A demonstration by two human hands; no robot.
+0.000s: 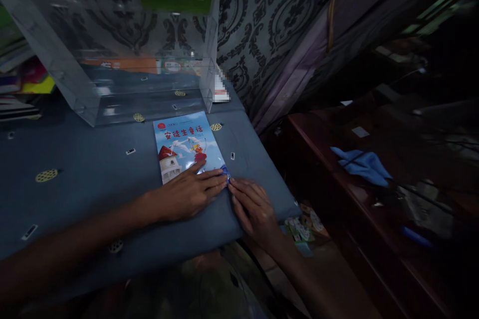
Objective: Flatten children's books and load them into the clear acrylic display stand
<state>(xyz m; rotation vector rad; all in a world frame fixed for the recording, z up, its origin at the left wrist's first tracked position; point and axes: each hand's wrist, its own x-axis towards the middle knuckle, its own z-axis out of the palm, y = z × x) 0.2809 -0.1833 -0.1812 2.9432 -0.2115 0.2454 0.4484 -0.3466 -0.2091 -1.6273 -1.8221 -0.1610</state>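
In the head view, the blue book [179,152] lies face up on the printed tablecloth [93,174], just in front of a clear stand [84,92]. The left hand [190,190] rests flat across its lower cover, fingers extended; the right hand [256,207] bends its fingers at the lower right corner, whether pinching I cannot tell. Uneven pressure there could crease the cover; a sideways push might slide it. Beyond hangs a patterned curtain [258,5]; rightward, dim reddish furniture [318,139] bears a blue cloth [364,165].
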